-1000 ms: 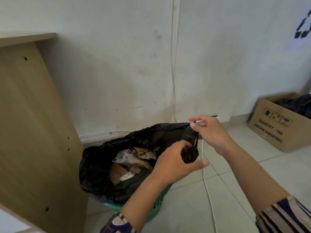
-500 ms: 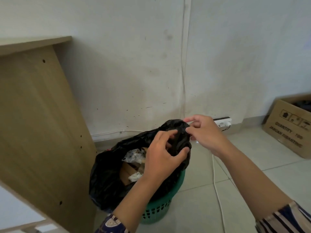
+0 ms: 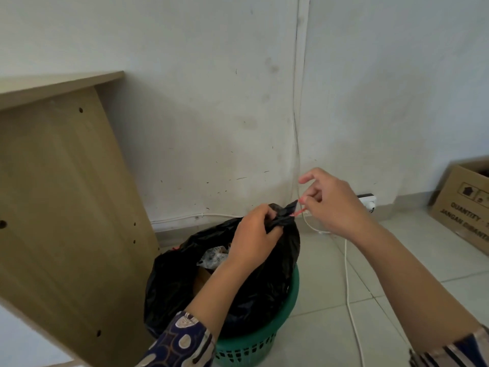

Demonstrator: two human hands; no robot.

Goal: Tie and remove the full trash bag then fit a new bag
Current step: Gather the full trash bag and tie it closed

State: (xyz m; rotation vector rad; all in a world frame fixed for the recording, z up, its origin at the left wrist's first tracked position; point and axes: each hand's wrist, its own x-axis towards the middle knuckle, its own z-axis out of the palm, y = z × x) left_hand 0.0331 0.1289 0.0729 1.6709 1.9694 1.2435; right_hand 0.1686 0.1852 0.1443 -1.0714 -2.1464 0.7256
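A black trash bag (image 3: 267,282) full of paper and plastic scraps sits in a green plastic basket (image 3: 254,348) on the tiled floor. My left hand (image 3: 254,234) grips the gathered top of the bag, bunching the right side of its mouth. My right hand (image 3: 333,205) pinches a thin red drawstring (image 3: 297,212) that comes out of the bunched top, and holds it taut to the right. The left part of the bag's mouth gapes, with crumpled wrappers (image 3: 213,258) showing inside.
A wooden desk side panel (image 3: 66,207) stands close on the left. A white power strip (image 3: 369,203) lies against the wall, its cable (image 3: 349,287) running across the floor right of the basket. A cardboard box (image 3: 465,205) sits at the far right.
My left hand has closed tighter on the bag's top and raised it. My right hand has drawn the red string out to the right. The view has tilted upward.
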